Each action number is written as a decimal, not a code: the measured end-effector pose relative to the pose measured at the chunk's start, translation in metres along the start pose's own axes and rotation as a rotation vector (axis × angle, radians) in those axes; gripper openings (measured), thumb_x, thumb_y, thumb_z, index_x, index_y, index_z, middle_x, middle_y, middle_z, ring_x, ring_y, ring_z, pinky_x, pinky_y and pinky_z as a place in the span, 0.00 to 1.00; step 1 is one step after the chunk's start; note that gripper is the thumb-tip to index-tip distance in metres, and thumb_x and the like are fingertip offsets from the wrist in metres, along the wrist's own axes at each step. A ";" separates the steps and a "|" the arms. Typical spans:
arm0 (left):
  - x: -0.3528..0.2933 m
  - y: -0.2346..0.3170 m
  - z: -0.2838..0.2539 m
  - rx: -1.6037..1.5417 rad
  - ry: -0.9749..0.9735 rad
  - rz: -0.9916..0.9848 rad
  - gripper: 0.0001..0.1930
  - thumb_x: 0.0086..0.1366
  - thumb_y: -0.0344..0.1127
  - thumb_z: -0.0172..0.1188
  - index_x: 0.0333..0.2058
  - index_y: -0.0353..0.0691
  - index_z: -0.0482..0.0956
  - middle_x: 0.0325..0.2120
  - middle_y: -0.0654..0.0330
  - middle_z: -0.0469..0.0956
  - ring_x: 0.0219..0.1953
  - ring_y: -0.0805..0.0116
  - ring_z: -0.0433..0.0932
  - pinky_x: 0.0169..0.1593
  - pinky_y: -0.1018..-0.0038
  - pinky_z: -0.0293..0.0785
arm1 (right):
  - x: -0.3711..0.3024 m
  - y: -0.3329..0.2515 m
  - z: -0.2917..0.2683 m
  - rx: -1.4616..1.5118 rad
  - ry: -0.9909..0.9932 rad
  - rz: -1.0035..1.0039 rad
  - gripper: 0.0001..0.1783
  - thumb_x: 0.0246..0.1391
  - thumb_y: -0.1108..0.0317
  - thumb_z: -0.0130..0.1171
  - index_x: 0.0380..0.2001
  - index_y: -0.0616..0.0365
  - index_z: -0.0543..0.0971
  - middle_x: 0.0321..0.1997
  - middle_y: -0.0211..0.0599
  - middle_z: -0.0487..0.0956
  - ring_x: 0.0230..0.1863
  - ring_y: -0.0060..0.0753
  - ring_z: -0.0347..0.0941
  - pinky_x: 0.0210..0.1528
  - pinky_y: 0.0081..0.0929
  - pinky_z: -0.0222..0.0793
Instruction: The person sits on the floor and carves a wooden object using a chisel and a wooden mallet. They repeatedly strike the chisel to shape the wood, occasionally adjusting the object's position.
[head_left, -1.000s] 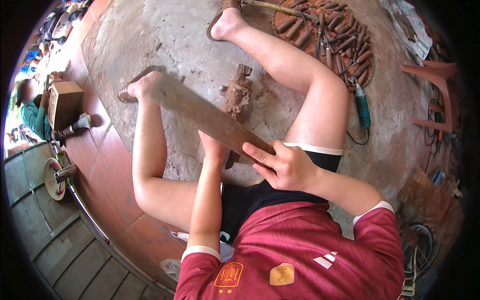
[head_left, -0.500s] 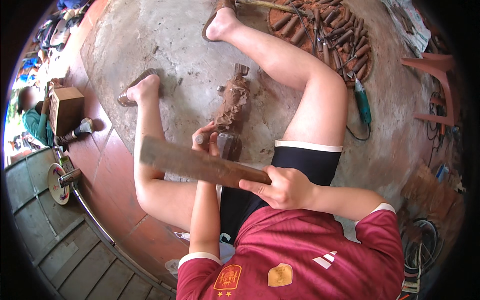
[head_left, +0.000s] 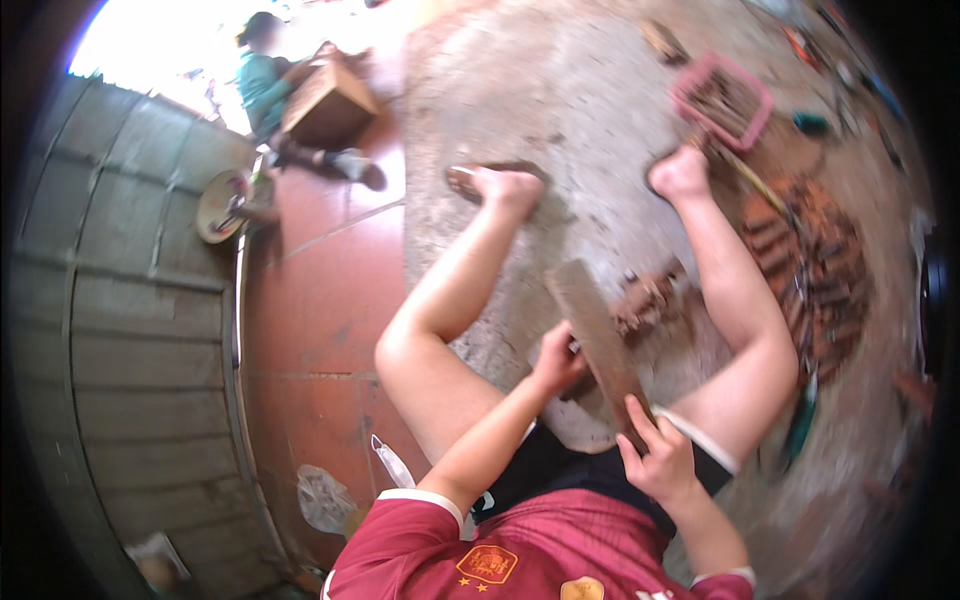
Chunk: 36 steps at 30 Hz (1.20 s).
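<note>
My right hand (head_left: pixel 660 455) is closed around the narrow end of a flat wooden mallet (head_left: pixel 600 335). The mallet slants up and away, passing just right of my left hand (head_left: pixel 560 360) in the picture. The fingers of that left hand are curled around the round wooden handle of what looks like a chisel; its blade is hidden. Between my legs a knobbly brown wood carving (head_left: pixel 645 300) lies on the floor, partly covered by the mallet. Beneath my left hand, a dark block shows only in part.
Many wooden-handled chisels (head_left: pixel 805 280) lie on reddish sawdust beyond my right leg, near a green power tool (head_left: pixel 800 425). A pink basket (head_left: pixel 765 100) stands farther off. A person with a wooden box (head_left: pixel 335 105) sits at upper left. A metal shutter (head_left: pixel 150 350) lines the left.
The view has swung left, so the scene sits farther right. The mallet, earlier lying crosswise before my left hand, now points away from me. Both hands keep their holds.
</note>
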<state>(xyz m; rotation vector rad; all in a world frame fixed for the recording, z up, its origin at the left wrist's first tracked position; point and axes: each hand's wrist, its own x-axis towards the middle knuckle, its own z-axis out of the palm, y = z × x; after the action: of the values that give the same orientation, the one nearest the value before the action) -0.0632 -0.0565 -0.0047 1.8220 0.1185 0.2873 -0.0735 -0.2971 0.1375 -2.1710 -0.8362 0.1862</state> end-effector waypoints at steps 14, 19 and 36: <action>0.017 0.005 0.001 -0.142 0.280 -0.227 0.07 0.64 0.27 0.59 0.39 0.35 0.72 0.32 0.60 0.81 0.35 0.76 0.77 0.41 0.77 0.75 | -0.003 0.091 0.046 0.839 0.226 0.556 0.43 0.52 0.76 0.57 0.69 0.60 0.49 0.24 0.29 0.72 0.14 0.19 0.65 0.15 0.19 0.63; 0.019 0.008 -0.002 -0.176 0.268 -0.253 0.11 0.60 0.28 0.64 0.38 0.35 0.72 0.30 0.61 0.81 0.35 0.77 0.78 0.41 0.78 0.75 | 0.006 0.097 0.053 0.855 0.285 0.639 0.43 0.52 0.77 0.57 0.69 0.57 0.50 0.24 0.30 0.72 0.12 0.20 0.64 0.13 0.20 0.64; 0.017 0.005 -0.004 -0.085 0.276 -0.156 0.15 0.56 0.34 0.70 0.37 0.38 0.74 0.28 0.64 0.78 0.33 0.78 0.77 0.37 0.76 0.77 | -0.021 0.070 0.064 0.581 0.132 0.733 0.45 0.52 0.73 0.58 0.69 0.62 0.47 0.29 0.41 0.76 0.13 0.27 0.69 0.15 0.26 0.68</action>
<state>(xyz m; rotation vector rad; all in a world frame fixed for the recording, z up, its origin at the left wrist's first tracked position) -0.0484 -0.0504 0.0030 1.6708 0.4327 0.4253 -0.0791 -0.3036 0.0404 -1.8028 0.1259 0.5647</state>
